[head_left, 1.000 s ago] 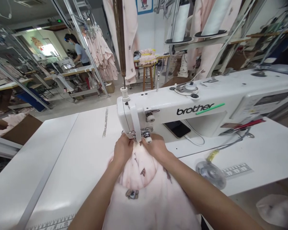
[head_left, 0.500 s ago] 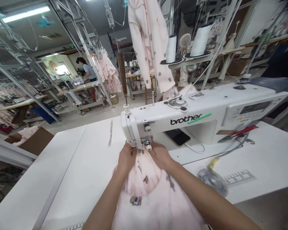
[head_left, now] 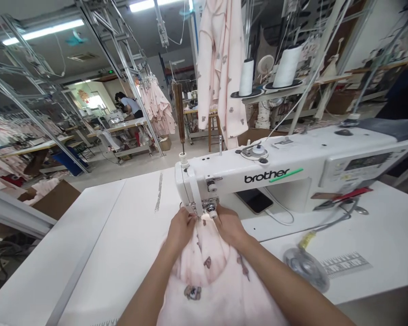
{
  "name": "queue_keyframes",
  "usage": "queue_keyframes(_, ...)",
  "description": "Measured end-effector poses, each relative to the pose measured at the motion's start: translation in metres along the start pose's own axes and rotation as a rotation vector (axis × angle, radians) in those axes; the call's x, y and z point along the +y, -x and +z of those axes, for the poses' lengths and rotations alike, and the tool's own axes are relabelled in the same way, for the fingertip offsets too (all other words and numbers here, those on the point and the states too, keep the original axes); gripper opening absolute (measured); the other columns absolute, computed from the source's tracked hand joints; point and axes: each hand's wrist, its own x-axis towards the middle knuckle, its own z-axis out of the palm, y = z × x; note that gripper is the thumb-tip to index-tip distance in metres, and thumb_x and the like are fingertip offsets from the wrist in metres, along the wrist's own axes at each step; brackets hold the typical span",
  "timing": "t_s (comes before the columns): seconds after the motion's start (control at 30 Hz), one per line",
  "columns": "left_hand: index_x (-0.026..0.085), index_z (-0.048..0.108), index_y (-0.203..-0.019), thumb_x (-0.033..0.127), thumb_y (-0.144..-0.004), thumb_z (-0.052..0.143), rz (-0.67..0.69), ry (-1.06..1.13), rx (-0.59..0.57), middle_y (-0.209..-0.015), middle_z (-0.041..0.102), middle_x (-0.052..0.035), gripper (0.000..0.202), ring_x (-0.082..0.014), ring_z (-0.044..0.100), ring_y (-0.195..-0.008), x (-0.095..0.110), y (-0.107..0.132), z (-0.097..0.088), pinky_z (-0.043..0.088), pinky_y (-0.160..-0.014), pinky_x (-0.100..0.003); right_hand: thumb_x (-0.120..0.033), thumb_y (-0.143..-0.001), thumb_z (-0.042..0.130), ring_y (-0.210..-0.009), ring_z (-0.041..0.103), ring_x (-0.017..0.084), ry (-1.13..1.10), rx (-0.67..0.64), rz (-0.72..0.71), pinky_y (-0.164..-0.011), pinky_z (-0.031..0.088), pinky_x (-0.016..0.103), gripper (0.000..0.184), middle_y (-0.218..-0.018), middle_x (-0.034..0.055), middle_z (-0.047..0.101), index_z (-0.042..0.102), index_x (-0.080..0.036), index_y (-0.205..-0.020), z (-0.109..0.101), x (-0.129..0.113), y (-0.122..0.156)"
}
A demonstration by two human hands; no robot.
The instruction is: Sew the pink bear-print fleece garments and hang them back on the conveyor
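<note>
Reaching forward, left hand (head_left: pixel 181 230) and right hand (head_left: pixel 229 225), grips clamped on pink fabric (head_left: pixel 204 271), at a Brother sewing machine (head_left: pixel 268 176)

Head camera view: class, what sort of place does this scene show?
Probably a garment sewing workshop: a white Brother sewing machine, large thread cones, and pale pink printed garments hanging overhead.

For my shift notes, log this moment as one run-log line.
left hand: on pale pink printed fabric | right hand: on same fabric | place: front of Brother sewing machine
</note>
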Motion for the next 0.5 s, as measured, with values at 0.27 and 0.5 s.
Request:
queue_keyframes(0.27, 0.016, 0.056, -0.084, 0.022, -0.082, 0.045, 0.009, 0.052, -0.021, -0.089, 0.063, -0.006, 0.013, -0.0184, 0.06, -0.084, -0.004, 0.002, -0.002, 0.043, -0.074, -0.028, -0.031, -0.097, 0.022, -0.077, 0.059, 0.019, -0.086, 0.005, -0.057, -0.065, 0.036, 0.024, 0.034, -0.085, 0.0056, 0.064, 0.052, -0.016, -0.099, -0.004, 0.0, 0.005)
queue_keyframes(0.5, 0.015, 0.059, -0.093, 0.017, -0.081, 0.041, -0.009, 0.041, 0.024, -0.097, 0.064, -0.0102, 0.022, -0.0225, 0.059, -0.092, 0.007, 0.0, -0.002, 0.042, -0.077, -0.031, -0.025, -0.083, 0.046, -0.085, 0.059, 0.021, -0.114, 0.019, -0.086, -0.072, 0.039, 0.026, 0.013, -0.086, 0.0048, 0.065, 0.057, -0.019, -0.087, -0.005, -0.002, 0.0)
